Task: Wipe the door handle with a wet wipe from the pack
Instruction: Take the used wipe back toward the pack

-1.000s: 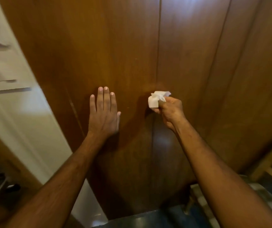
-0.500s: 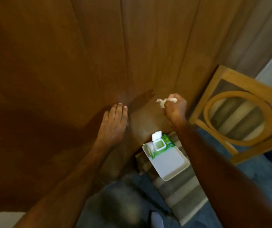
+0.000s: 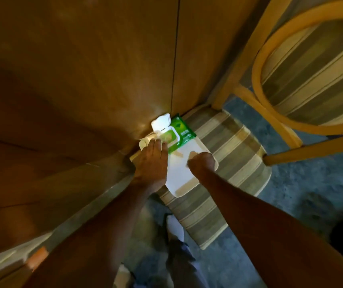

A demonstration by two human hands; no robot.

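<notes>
**Green-and-white wipe pack: handling and surroundings**

Green plastic film forms the wipe pack point(image 3: 177, 135), which lies at the far end of a white tray point(image 3: 184, 177) on a striped cushion point(image 3: 226, 163), close against the wood door point(image 3: 96, 69). Its white flip lid point(image 3: 160, 122) stands open. The door handle is not in view.

Handling: the pack is judged soft, light and likely to shift or crumple under a pull. A wipe is thin, limp and damp; pinch it at a free corner. Steady the pack with the other hand while drawing a sheet.

Hand state: the left hand point(image 3: 152, 161) rests flat, fingers point(image 3: 156, 143) extended and together, tips at the near edge of the pack by the opening; nothing is seen held in it. The right hand point(image 3: 201, 164) is curled closed over the tray. A white edge shows at its knuckles, but whether this is a wipe or the tray cannot be told.

Surroundings: a wooden chair point(image 3: 270, 65) stands to the right, well apart from the pack. The door crowds the left side of the tray. Both forearms cover part of the tray.
</notes>
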